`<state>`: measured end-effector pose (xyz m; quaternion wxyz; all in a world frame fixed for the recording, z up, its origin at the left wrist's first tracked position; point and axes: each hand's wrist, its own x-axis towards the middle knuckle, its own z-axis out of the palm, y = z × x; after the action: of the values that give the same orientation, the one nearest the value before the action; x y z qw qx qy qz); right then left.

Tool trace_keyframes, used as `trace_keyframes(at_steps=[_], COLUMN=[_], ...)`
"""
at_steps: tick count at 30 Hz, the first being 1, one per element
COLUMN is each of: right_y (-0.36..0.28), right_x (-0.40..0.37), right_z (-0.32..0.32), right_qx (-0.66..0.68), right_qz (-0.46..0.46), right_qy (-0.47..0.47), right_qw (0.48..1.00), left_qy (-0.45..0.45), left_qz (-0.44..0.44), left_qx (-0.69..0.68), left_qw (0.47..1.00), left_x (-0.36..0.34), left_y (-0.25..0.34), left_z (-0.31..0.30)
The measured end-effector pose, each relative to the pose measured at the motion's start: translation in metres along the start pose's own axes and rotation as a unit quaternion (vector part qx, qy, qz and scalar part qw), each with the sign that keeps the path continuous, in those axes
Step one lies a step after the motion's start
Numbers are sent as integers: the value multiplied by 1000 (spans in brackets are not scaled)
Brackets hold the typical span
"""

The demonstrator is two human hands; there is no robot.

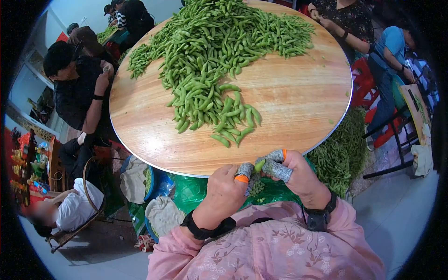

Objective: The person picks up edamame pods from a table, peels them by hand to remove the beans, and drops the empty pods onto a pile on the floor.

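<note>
Close to the near edge of the round wooden table [298,107], both my hands meet over a green soybean pod [259,165]. My left hand [225,184] pinches it from one side, with a grey finger cover edged in orange on its fingers. From the other side my right hand [298,175] closes on the pod; grey covers wrap its thumb and finger. Only a short green part of the pod shows between the fingertips. Beneath my hands, shelled beans [257,188] lie on green plastic [191,190]. A large heap of pods [214,42] spreads across the tabletop, trailing toward me.
Leafy green pods [343,149] are piled on the floor right of the table. Two cloth-draped basins [164,212] stand at lower left. A co-worker in black [70,88] sits at the left, another person's hands [322,21] are at upper right. Red stools [364,84] stand beyond.
</note>
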<state>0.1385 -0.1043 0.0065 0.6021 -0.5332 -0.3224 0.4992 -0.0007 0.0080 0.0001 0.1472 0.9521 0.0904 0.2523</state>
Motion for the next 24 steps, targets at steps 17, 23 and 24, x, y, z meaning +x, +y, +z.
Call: trace_keyframes(at_steps=[17,23,24], right_y=[13,6,6], right_x=[0,-1,-2], right_z=[-4,-5,-5], right_qx=[45,51,44], right_qz=[-58,-23,-18], right_qy=[-12,-16,-19], right_qw=[997,998,999], left_qy=[-56,-92,-103], left_qz=[-253,-293,-288], left_qx=[-563,-630,-643], left_qw=[785,713,703], left_x=[-6,-2,-2], left_y=[0,-1,-2], left_z=[14,8,8])
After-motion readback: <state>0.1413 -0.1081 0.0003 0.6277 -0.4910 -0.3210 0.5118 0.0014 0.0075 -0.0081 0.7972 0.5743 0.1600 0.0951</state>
